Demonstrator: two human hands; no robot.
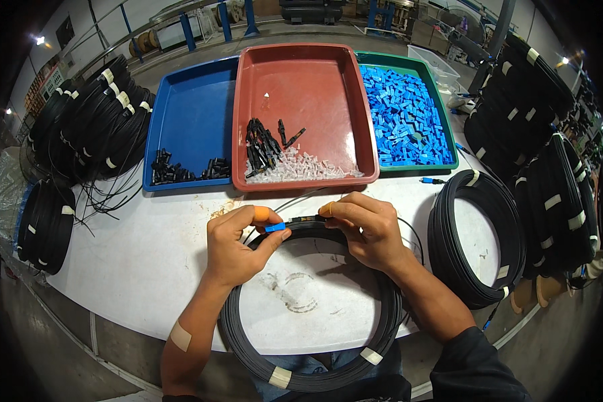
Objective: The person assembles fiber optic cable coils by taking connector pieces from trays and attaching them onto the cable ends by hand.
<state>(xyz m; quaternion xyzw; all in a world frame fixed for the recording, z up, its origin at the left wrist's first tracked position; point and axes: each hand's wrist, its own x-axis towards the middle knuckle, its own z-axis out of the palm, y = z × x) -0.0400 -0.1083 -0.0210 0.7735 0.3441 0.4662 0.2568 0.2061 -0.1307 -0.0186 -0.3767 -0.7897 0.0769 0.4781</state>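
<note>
trays (301, 87) 3 | orange fingertip covers (261, 214) 2 | held blue connector (275, 228) 1

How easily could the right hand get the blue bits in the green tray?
Probably yes: the blue bits sit uncovered in the green tray. But the right hand seems to pinch a black connector, so it might need to let go.

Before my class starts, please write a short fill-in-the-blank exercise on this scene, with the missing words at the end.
1. The left hand pinches a small connector coloured ____.
2. The right hand wears a finger cover coloured ____.
3. In the picture, the green tray stands on the red tray's ____ side.

Missing words: blue; orange; right.
</note>
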